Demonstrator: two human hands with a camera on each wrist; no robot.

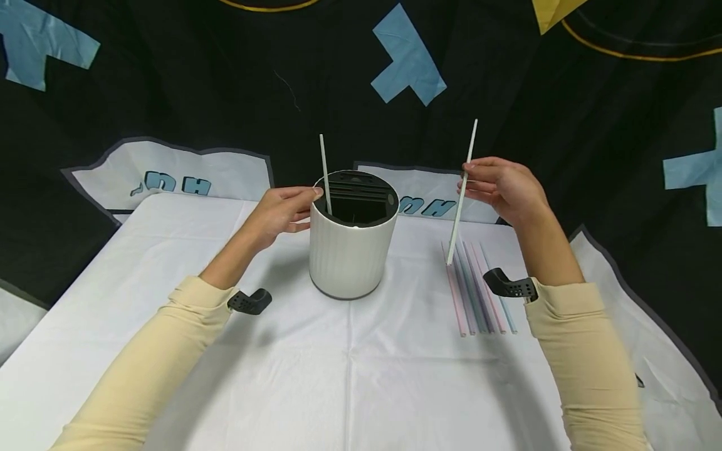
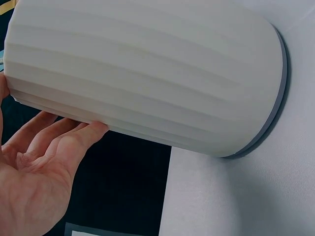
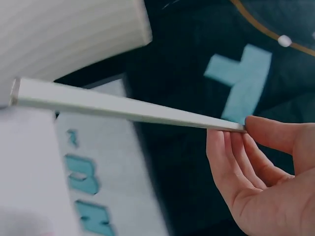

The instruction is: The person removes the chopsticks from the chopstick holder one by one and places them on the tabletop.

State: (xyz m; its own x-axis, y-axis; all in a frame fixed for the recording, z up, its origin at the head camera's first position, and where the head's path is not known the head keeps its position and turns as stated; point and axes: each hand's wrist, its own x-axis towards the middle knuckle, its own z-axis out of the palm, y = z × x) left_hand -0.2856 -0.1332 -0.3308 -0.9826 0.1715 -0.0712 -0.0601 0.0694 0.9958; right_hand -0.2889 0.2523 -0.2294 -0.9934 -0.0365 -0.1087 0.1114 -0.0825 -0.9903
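Observation:
A white ribbed bin [image 1: 352, 260] with a black inner ring stands upright on the table. One white straw [image 1: 324, 169] leans inside its opening and sticks up past the rim. My left hand [image 1: 282, 213] holds the bin at its left side, the thumb at the rim and the fingers [image 2: 81, 137] against the outer wall. To the right of the bin, my right hand [image 1: 502, 185] pinches another white straw [image 1: 464, 188] between thumb and fingertips. This straw is nearly upright, slightly tilted, its lower end over the row of straws in the head view.
Several pink, blue, grey and purple straws [image 1: 476, 294] lie side by side on the white-covered table [image 1: 316, 388], right of the bin. Behind the table hangs a black cloth [image 1: 214, 81] with blue and yellow patches. Each wrist wears a black camera mount [image 1: 250, 302].

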